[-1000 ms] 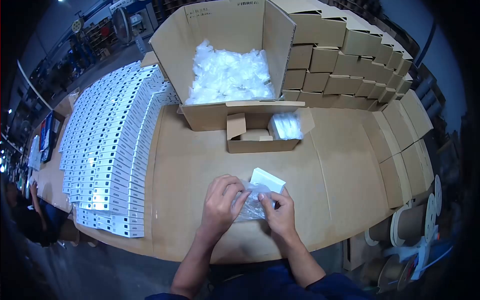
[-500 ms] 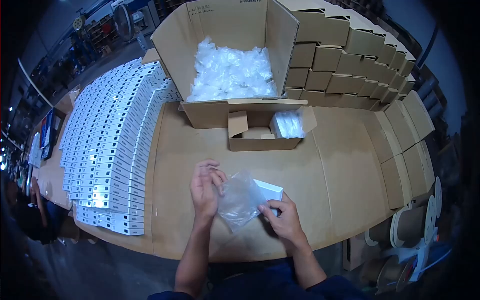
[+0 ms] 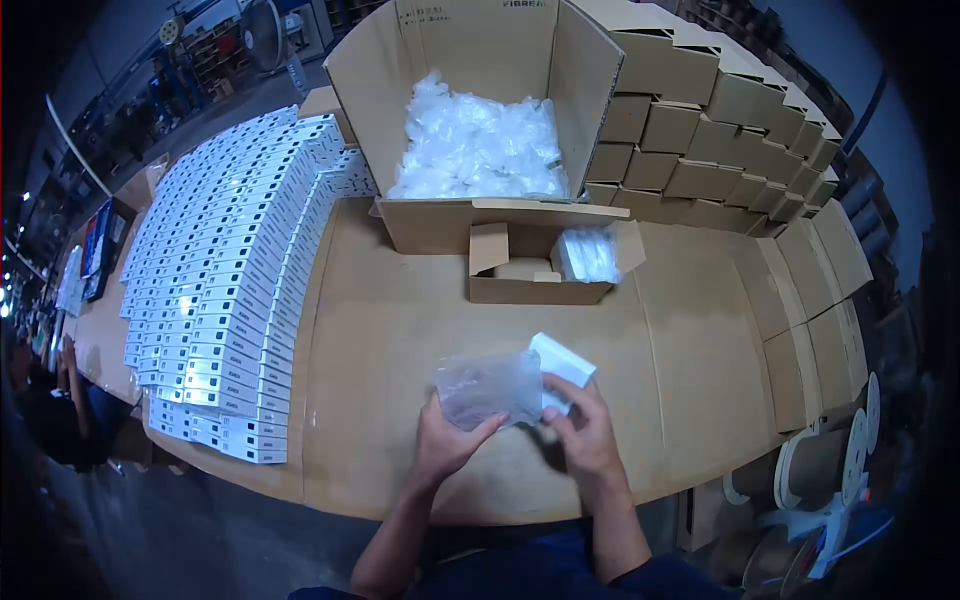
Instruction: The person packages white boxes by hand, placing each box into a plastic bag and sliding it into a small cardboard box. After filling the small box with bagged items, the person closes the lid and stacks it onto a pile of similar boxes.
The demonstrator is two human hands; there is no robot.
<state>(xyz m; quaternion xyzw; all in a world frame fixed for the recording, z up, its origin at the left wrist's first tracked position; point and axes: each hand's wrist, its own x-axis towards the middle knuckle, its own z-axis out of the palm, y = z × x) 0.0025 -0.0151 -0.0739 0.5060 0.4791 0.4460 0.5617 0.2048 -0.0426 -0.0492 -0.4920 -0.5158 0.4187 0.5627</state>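
Low over the cardboard-covered table (image 3: 380,320), my left hand (image 3: 455,437) grips a clear plastic bag (image 3: 488,388) at its lower left side, thumb on top. My right hand (image 3: 582,425) is closed on a small white box (image 3: 562,362), with the bag's right edge beside its fingers. Whether the box's lower end lies inside the bag cannot be made out. Beyond the hands stands an open small carton (image 3: 540,291), with bagged white packs (image 3: 590,255) in its right part.
A large open carton (image 3: 430,226) full of plastic bags stands behind. Stacked white boxes (image 3: 220,300) fill the left side. Brown cartons (image 3: 690,130) are piled at the back right, with open cartons (image 3: 815,330) at the right edge. Another person's arm (image 3: 75,390) shows far left.
My left hand has moved from beside the bag onto its lower left edge. The bag is now spread flatter and wider. The white box has tilted and shifted slightly right with my right hand.
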